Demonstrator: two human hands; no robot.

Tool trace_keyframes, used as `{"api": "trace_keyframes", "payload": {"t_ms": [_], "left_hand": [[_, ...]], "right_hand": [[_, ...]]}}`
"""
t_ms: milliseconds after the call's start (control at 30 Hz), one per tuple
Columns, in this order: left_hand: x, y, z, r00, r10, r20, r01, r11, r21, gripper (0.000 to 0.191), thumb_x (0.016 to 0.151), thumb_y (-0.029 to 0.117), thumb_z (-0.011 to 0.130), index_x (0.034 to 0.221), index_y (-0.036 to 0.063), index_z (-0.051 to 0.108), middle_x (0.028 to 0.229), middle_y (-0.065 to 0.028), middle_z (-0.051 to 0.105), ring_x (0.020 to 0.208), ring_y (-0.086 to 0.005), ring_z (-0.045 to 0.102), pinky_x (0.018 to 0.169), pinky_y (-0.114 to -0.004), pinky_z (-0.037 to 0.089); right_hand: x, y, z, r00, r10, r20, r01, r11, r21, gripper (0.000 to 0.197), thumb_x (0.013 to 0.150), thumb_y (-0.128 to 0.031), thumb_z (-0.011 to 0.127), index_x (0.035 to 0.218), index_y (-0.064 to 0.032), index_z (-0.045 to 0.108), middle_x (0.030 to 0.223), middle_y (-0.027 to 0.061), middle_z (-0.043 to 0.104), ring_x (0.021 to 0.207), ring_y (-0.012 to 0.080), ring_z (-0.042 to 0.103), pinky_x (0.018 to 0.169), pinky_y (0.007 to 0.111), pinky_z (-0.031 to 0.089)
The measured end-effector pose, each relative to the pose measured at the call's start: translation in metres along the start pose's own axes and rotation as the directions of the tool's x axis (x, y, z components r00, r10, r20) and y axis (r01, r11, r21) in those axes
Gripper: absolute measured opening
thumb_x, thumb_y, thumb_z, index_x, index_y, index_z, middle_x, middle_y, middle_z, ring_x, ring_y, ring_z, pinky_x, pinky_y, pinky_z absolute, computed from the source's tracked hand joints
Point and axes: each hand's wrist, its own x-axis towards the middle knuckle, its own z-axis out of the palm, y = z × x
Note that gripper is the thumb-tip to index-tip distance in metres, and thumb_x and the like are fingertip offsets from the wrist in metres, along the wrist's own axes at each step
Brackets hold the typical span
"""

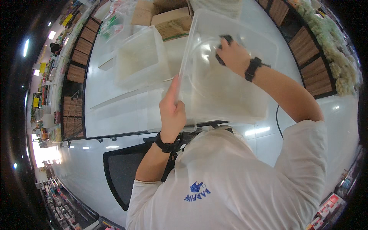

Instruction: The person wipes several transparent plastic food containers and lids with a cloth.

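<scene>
A large translucent plastic bin is held tilted in front of my chest. My left hand grips its left rim, with the index finger stretched along the edge. In my right hand is a dark, crumpled cloth or pad, held against the upper part of the bin; its exact kind is blurred. Whether the cloth touches the inside or the outside wall is hard to tell. Left of this bin, a second translucent bin stands on the white table.
An open cardboard box and plastic bags with green print lie at the table's far side. A ribbed white stack stands behind the held bin. A black-framed chair is at lower left. Wooden-panelled shelves flank the right.
</scene>
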Motion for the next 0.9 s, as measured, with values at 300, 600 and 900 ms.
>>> {"api": "trace_keyframes", "payload": {"t_ms": [300,600,900], "left_hand": [[0.004,0.014,0.02,0.998,-0.055,-0.002,0.055,0.998,-0.028,0.074,0.069,-0.013,0.036,0.142,-0.0033,0.041,0.134,-0.0285,0.053,0.127,-0.0348,0.052,0.106,-0.032,0.037],[0.005,0.016,0.019,0.999,-0.033,0.041,0.032,0.999,0.026,0.074,0.07,-0.014,0.035,0.143,-0.0039,0.039,0.136,-0.0288,0.051,0.13,-0.0372,0.049,0.107,-0.034,0.036],[0.009,0.009,0.029,0.988,-0.151,0.024,0.153,0.985,-0.074,0.05,0.093,0.001,0.047,0.142,-0.0053,0.039,0.139,-0.0232,0.05,0.13,-0.0288,0.049,0.108,-0.033,0.035]], "right_hand": [[-0.073,-0.059,0.016,0.916,-0.367,0.162,0.17,0.721,0.672,0.043,0.072,-0.014,0.068,0.114,-0.0066,0.061,0.111,0.0207,0.058,0.099,0.0405,0.063,0.085,0.047,0.053],[-0.004,-0.007,0.037,0.997,-0.015,-0.072,0.034,0.964,0.263,0.03,0.08,-0.011,0.061,0.109,-0.0096,0.06,0.11,0.0168,0.058,0.101,0.0364,0.061,0.08,0.045,0.055],[-0.047,-0.011,0.032,0.649,-0.476,0.594,-0.123,0.705,0.699,0.056,0.065,-0.015,0.071,0.119,-0.0036,0.063,0.115,0.0189,0.066,0.103,0.0346,0.063,0.088,0.041,0.051]]}}
